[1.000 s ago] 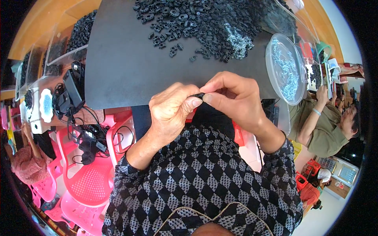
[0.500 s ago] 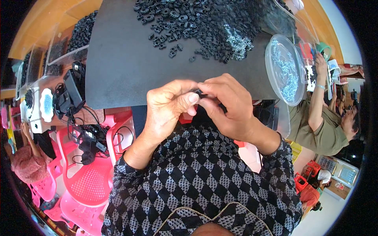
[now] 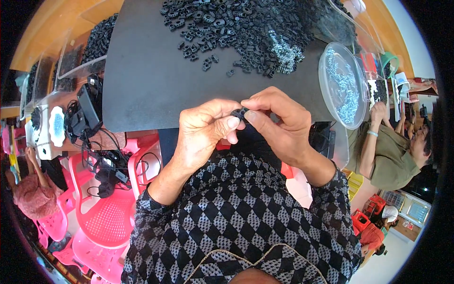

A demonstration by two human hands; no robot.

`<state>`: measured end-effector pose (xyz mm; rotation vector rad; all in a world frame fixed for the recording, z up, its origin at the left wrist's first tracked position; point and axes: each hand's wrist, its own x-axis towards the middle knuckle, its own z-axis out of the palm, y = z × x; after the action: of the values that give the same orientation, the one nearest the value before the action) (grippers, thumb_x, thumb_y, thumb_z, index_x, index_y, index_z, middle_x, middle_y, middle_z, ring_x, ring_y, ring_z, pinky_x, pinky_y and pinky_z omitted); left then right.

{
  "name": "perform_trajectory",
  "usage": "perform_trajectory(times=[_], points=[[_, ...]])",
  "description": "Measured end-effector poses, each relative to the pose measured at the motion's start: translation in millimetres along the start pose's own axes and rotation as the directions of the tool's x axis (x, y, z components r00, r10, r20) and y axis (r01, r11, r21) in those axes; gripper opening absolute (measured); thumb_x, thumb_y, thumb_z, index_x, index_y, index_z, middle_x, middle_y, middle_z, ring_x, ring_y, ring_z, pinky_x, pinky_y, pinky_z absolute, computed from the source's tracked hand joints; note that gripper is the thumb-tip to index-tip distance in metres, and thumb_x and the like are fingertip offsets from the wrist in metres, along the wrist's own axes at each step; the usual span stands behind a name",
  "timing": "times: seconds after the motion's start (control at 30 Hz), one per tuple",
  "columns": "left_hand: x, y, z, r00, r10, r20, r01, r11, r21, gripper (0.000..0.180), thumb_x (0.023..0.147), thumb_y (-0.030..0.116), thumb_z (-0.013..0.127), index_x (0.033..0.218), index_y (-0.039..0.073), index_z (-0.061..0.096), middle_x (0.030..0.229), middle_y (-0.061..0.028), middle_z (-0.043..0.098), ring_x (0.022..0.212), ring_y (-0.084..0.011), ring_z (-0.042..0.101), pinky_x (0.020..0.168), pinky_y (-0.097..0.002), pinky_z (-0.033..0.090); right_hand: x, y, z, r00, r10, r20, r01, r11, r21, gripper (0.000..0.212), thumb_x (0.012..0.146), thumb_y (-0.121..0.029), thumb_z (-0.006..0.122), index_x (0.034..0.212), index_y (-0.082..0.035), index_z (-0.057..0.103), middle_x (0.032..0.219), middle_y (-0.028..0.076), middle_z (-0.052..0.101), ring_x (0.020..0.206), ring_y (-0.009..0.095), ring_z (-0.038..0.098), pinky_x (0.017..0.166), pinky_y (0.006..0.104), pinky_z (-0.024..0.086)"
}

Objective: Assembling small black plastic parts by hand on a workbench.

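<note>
Between my hands, just off the near edge of the dark table [image 3: 151,85], is a small black plastic part [image 3: 240,112]. My left hand [image 3: 201,128] pinches it between thumb and fingers. From the other side, the thumb and forefinger of my right hand [image 3: 283,124] are closed on the same part. Its underside and any smaller piece at the fingertips are hidden. Farther back lies a wide heap of similar black plastic parts [image 3: 217,28], with a pile of small shiny metal pieces [image 3: 285,56] on its right side.
A round clear tray [image 3: 326,90] of small metal pieces sits at the table's right edge. Clear bins [image 3: 80,71] of black parts stand on the left, beside a black box with cables [image 3: 90,106]. A pink chair [image 3: 106,217] is at lower left. A co-worker [image 3: 392,151] sits at right.
My right hand has shifted slightly right and its fingers have opened out a little, showing more of the black part. The co-worker's arm at right has come down.
</note>
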<state>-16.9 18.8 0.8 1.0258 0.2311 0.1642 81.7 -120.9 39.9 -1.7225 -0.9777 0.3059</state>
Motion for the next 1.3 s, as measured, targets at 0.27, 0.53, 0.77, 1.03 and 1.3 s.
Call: perform_trajectory(times=[0.27, 0.53, 0.77, 1.03, 1.3], points=[[-0.8, -0.3, -0.2, 1.0, -0.025, -0.007, 0.025, 1.0, 0.008, 0.02, 0.085, 0.008, 0.063, 0.1, -0.006, 0.06, 0.081, -0.008, 0.064, 0.06, -0.0075, 0.056, 0.056, -0.0189, 0.046, -0.9, 3.5, 2.7, 0.998, -0.057, -0.032, 0.053, 0.992, -0.117, 0.016, 0.076, 0.008, 0.061, 0.091, 0.002, 0.063, 0.087, 0.006, 0.06, 0.072, 0.008, 0.053, 0.06, 0.0206, 0.041], [-2.6, -0.6, 3.5, 0.996, 0.058, -0.061, -0.053, 0.995, 0.079, 0.018, 0.083, 0.005, 0.065, 0.098, -0.005, 0.062, 0.081, -0.0082, 0.064, 0.062, -0.009, 0.057, 0.058, -0.0199, 0.048, 4.8, -2.9, -1.2, 0.95, 0.311, 0.003, -0.296, 0.901, 0.317, 0.01, 0.079, 0.005, 0.062, 0.088, 0.0, 0.061, 0.079, 0.002, 0.063, 0.068, 0.005, 0.059, 0.06, 0.0195, 0.048], [-0.7, 1.1, 4.2, 0.995, 0.067, -0.071, -0.065, 0.997, 0.032, 0.018, 0.082, 0.003, 0.065, 0.097, -0.006, 0.062, 0.083, -0.0105, 0.065, 0.063, -0.011, 0.059, 0.06, -0.0219, 0.05, 5.0, -6.8, -1.7, 0.946, 0.324, 0.002, -0.304, 0.885, 0.352, 0.011, 0.079, 0.005, 0.061, 0.089, 0.0, 0.061, 0.077, 0.002, 0.064, 0.071, 0.005, 0.06, 0.061, 0.0186, 0.048], [-1.8, -1.0, 4.4, 0.99, 0.133, -0.042, -0.125, 0.98, 0.155, 0.016, 0.084, 0.003, 0.063, 0.099, -0.004, 0.062, 0.083, -0.0046, 0.063, 0.066, -0.0065, 0.056, 0.06, -0.0184, 0.047, 1.5, -5.3, 1.4, 0.952, 0.304, 0.028, -0.297, 0.901, 0.315, 0.017, 0.075, 0.012, 0.06, 0.09, 0.002, 0.062, 0.089, 0.005, 0.058, 0.081, 0.008, 0.054, 0.068, 0.0193, 0.042], [-4.9, -3.8, 5.3, 0.986, 0.152, -0.068, -0.133, 0.965, 0.225, 0.014, 0.083, 0.001, 0.063, 0.097, -0.002, 0.064, 0.08, -0.0035, 0.062, 0.063, -0.0063, 0.056, 0.055, -0.0186, 0.047, 1.9, 5.5, 10.6, 0.979, -0.183, -0.092, 0.168, 0.974, -0.154, 0.017, 0.069, 0.009, 0.062, 0.081, -0.001, 0.055, 0.07, 0.008, 0.055, 0.06, 0.02, 0.055, 0.05, 0.029, 0.043]])
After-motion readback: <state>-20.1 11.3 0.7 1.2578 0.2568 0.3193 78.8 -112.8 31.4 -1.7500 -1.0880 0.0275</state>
